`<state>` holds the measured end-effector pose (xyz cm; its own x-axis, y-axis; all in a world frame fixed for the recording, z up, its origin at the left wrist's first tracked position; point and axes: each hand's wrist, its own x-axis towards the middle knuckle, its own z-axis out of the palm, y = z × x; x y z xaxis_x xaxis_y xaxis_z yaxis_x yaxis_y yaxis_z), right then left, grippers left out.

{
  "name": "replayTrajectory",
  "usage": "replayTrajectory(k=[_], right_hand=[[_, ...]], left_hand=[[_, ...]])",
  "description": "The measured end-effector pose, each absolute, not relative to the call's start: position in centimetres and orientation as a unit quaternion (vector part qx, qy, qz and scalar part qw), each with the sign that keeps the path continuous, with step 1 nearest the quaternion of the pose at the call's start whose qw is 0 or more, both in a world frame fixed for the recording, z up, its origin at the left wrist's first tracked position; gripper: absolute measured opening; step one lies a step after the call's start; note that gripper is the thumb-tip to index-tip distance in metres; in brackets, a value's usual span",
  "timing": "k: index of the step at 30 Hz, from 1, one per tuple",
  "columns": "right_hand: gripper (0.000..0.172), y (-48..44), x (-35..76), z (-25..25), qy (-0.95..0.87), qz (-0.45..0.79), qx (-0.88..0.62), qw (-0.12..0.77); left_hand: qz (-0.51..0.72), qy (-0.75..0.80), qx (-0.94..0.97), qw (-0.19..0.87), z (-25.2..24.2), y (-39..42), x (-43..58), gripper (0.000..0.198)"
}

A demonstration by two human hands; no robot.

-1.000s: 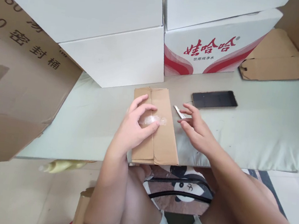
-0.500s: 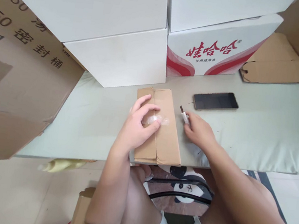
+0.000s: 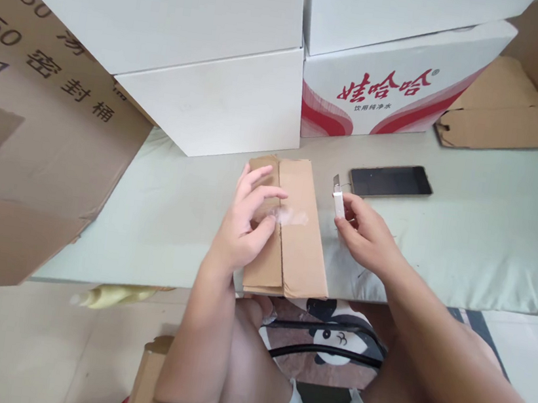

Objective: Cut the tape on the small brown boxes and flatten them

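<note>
A small flat brown cardboard box (image 3: 300,245) lies on the pale green mat at its near edge, with a piece of clear tape (image 3: 291,216) across its middle seam. My left hand (image 3: 245,221) rests on the box's left half, fingers curled, the thumb and fingertips at the tape's left end. My right hand (image 3: 366,234) is just right of the box and grips a small white utility knife (image 3: 337,200) with its short blade pointing away from me.
A dark phone (image 3: 391,180) lies face up behind my right hand. White cartons (image 3: 213,95) and a red-printed carton (image 3: 387,91) stand at the back. Large brown cardboard (image 3: 25,130) leans at the left. A flattened cardboard piece (image 3: 502,120) lies at the back right.
My right hand reached to the small knife beside the box, closed on it and lifted it. My left hand stayed on the box at the tape.
</note>
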<state>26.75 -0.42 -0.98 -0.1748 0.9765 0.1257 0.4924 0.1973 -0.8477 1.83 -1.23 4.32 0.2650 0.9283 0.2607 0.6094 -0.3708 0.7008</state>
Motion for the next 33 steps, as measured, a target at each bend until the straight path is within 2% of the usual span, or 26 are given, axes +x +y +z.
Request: replayTrajectory(k=[2, 6, 11, 13, 15, 20, 21, 23, 26, 30, 33], right_hand=[[0.034, -0.5, 26.7, -1.0, -0.688, 0.336, -0.528, 0.368], [0.033, -0.5, 26.9, -1.1, -0.685, 0.337, -0.524, 0.378], [0.055, -0.8, 26.9, -0.8, -0.61, 0.422, -0.529, 0.413], [0.059, -1.2, 26.8, 0.0, -0.568, 0.468, -0.512, 0.442], [0.051, -1.8, 26.8, 1.2, -0.522, 0.523, -0.491, 0.462], [0.013, -3.2, 27.5, 4.2, -0.45, 0.664, -0.377, 0.462], [0.01, -3.3, 27.7, 4.5, -0.454, 0.687, -0.341, 0.453], [0.023, -3.5, 28.0, 4.9, -0.465, 0.714, -0.285, 0.44], [0.043, -3.8, 27.8, 4.8, -0.481, 0.707, -0.276, 0.438], [0.034, -4.7, 26.6, 4.3, -0.521, 0.635, -0.289, 0.492], [0.033, -5.4, 25.7, 4.3, -0.559, 0.571, -0.36, 0.482]], left_hand=[[0.339, 0.482, 0.773, 0.237, 4.1, -1.0, 1.3, 0.033], [0.318, 0.445, 0.797, 0.254, 3.7, -0.6, 0.3, 0.046], [0.296, 0.447, 0.814, 0.221, 4.0, -0.6, 0.9, 0.052], [0.279, 0.457, 0.817, 0.215, 4.3, -0.6, 1.3, 0.055], [0.269, 0.466, 0.815, 0.214, 4.5, -0.7, 1.6, 0.056], [0.268, 0.474, 0.811, 0.214, 4.6, -0.8, 1.7, 0.055], [0.269, 0.473, 0.811, 0.215, 4.6, -0.8, 1.7, 0.055], [0.271, 0.471, 0.811, 0.216, 4.6, -0.8, 1.6, 0.055], [0.265, 0.476, 0.81, 0.217, 4.6, -0.8, 1.7, 0.056], [0.256, 0.48, 0.81, 0.219, 4.7, -0.8, 1.8, 0.056], [0.251, 0.485, 0.809, 0.218, 4.8, -0.8, 1.9, 0.057]])
